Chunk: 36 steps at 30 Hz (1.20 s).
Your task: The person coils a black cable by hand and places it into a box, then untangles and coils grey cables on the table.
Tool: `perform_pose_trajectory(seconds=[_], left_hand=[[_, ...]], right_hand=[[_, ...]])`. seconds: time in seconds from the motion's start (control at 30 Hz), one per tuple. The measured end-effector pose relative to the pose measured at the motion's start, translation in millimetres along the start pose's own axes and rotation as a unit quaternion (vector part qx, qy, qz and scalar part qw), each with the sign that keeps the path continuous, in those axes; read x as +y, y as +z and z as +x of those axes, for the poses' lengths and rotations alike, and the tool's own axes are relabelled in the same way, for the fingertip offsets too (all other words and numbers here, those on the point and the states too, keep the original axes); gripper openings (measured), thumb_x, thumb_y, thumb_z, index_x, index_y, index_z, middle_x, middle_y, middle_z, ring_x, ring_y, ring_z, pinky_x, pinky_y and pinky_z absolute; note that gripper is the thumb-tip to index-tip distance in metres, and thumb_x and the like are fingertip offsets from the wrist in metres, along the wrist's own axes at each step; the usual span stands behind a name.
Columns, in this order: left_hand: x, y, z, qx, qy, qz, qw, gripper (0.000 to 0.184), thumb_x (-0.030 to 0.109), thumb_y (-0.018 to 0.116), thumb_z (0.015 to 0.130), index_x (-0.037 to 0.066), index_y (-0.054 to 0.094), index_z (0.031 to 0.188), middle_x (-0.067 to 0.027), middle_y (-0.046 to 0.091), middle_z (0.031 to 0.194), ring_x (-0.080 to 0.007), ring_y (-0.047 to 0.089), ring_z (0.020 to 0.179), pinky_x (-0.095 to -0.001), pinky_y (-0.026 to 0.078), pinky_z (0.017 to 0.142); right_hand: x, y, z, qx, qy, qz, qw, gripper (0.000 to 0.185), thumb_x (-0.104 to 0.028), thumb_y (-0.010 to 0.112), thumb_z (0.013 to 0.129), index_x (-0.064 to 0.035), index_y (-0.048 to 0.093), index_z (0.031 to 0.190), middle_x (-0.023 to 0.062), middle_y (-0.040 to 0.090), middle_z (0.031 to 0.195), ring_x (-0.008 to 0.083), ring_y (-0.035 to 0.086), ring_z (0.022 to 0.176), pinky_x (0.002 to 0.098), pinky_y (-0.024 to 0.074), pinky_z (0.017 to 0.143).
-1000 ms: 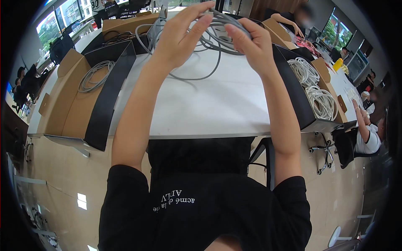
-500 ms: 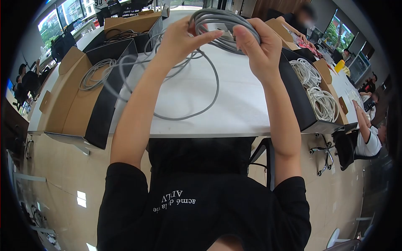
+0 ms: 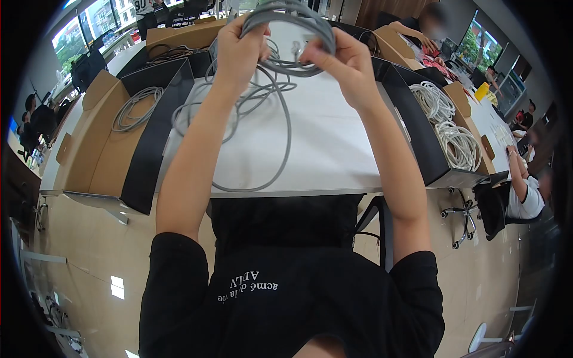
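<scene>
White table [image 3: 328,149], office floor [image 3: 107,250] beyond its front edge. Left hand [image 3: 239,53] curled round the left side of a grey coil [image 3: 313,19]; right hand [image 3: 346,62] gripping its right side, thumb inward. Coil is held up over the table, loose cable [image 3: 289,131] hanging below it, big loop near the front edge. Can't tell how much touches down. Left box [image 3: 149,143]: one grey bundle [image 3: 156,90]. Right box [image 3: 418,134]: white bundles [image 3: 458,146]. Far-left box [image 3: 197,33]: dark cables.
</scene>
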State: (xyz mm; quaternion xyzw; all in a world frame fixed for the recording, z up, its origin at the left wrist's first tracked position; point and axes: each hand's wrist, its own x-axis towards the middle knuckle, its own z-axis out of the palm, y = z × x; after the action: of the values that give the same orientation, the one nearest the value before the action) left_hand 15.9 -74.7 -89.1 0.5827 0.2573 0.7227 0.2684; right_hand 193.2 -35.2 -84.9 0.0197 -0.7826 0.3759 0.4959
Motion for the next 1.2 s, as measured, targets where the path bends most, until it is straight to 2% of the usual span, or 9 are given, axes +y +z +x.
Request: perform_pose_trajectory(seconds=[0.03, 0.13, 0.3, 0.5, 0.6, 0.63, 0.73, 1.0, 1.2], left_hand=[[1, 0, 1, 0.063, 0.054, 0.189, 0.979, 0.008, 0.008, 0.055, 0.078, 0.003, 0.054, 0.072, -0.0012, 0.048, 0.049, -0.0131, 0.042, 0.043, -0.0294, 0.036, 0.045], [2, 3, -8, -0.028, 0.149, 0.450, 0.880, 0.005, 0.005, 0.056, 0.072, 0.003, 0.053, 0.075, -0.0104, 0.055, 0.055, -0.0261, 0.053, 0.051, -0.0345, 0.040, 0.050], [-6, 19, -13, -0.056, 0.172, 0.551, 0.814, 0.015, 0.006, 0.061, 0.069, 0.002, 0.052, 0.079, -0.0177, 0.059, 0.070, -0.0380, 0.055, 0.067, -0.0363, 0.045, 0.056], [2, 20, -11, -0.032, 0.074, 0.408, 0.909, 0.036, 0.026, 0.070, 0.072, 0.006, 0.056, 0.099, -0.0110, 0.064, 0.079, -0.0231, 0.063, 0.076, -0.0335, 0.046, 0.065], [-7, 7, -6, -0.062, 0.064, 0.392, 0.916, 0.056, 0.039, 0.072, 0.071, 0.007, 0.052, 0.113, -0.0085, 0.063, 0.091, -0.0179, 0.059, 0.092, -0.0321, 0.044, 0.079], [-13, 2, -4, -0.096, 0.082, 0.403, 0.906, 0.078, 0.057, 0.069, 0.065, 0.006, 0.046, 0.121, -0.0113, 0.062, 0.098, -0.0231, 0.062, 0.076, -0.0307, 0.046, 0.073], [-34, 7, -12, -0.177, 0.079, 0.443, 0.875, 0.076, 0.056, 0.065, 0.069, 0.002, 0.047, 0.119, -0.0103, 0.063, 0.097, -0.0219, 0.061, 0.085, -0.0318, 0.045, 0.076], [-13, 23, -15, -0.234, -0.192, 0.013, 0.953, 0.029, 0.017, 0.050, 0.088, 0.002, 0.046, 0.113, -0.0127, 0.054, 0.113, -0.0232, 0.054, 0.106, -0.0328, 0.048, 0.085], [-14, 28, -16, -0.142, -0.058, -0.103, 0.983, 0.048, 0.016, 0.057, 0.080, 0.003, 0.031, 0.119, -0.0158, 0.039, 0.127, -0.0328, 0.048, 0.113, -0.0448, 0.044, 0.091]], right_hand=[[6, 1, 0, -0.002, 0.029, 0.021, 0.999, 0.025, -0.019, 0.065, 0.079, -0.0014, 0.058, 0.094, 0.0040, 0.060, 0.072, 0.0085, 0.055, 0.065, 0.0218, 0.0422, 0.062], [6, 0, 0, -0.063, 0.127, 0.039, 0.989, 0.028, -0.022, 0.068, 0.077, -0.0009, 0.058, 0.093, 0.0035, 0.060, 0.072, 0.0080, 0.055, 0.065, 0.0211, 0.0412, 0.058], [0, 4, -1, -0.071, 0.118, -0.203, 0.969, 0.028, -0.027, 0.068, 0.079, 0.0000, 0.063, 0.086, -0.0038, 0.050, 0.067, 0.0019, 0.041, 0.058, 0.0178, 0.0308, 0.050], [-2, -5, 1, -0.011, 0.071, -0.190, 0.979, 0.033, -0.033, 0.066, 0.079, -0.0001, 0.063, 0.082, -0.0023, 0.048, 0.055, 0.0062, 0.039, 0.047, 0.0224, 0.0285, 0.044], [-19, -23, 9, 0.096, 0.072, 0.067, 0.990, 0.029, -0.030, 0.061, 0.084, -0.0030, 0.057, 0.075, -0.0041, 0.038, 0.051, 0.0052, 0.031, 0.044, 0.0230, 0.0234, 0.042], [-26, -27, 11, 0.129, 0.065, 0.123, 0.982, 0.028, -0.028, 0.057, 0.087, -0.0071, 0.049, 0.070, -0.0057, 0.032, 0.050, 0.0045, 0.026, 0.043, 0.0228, 0.0209, 0.043], [-27, -45, 13, 0.161, 0.081, 0.263, 0.948, 0.030, -0.028, 0.050, 0.091, -0.0112, 0.042, 0.068, -0.0068, 0.022, 0.048, 0.0043, 0.018, 0.041, 0.0217, 0.0189, 0.043], [-14, -41, 11, 0.158, 0.067, 0.220, 0.960, 0.032, -0.033, 0.051, 0.090, -0.0108, 0.043, 0.068, -0.0054, 0.026, 0.047, 0.0042, 0.020, 0.041, 0.0213, 0.0203, 0.043], [-5, -28, 9, 0.162, 0.069, 0.218, 0.960, 0.029, -0.028, 0.050, 0.091, -0.0081, 0.046, 0.071, -0.0050, 0.027, 0.047, 0.0045, 0.022, 0.041, 0.0219, 0.0209, 0.043]])
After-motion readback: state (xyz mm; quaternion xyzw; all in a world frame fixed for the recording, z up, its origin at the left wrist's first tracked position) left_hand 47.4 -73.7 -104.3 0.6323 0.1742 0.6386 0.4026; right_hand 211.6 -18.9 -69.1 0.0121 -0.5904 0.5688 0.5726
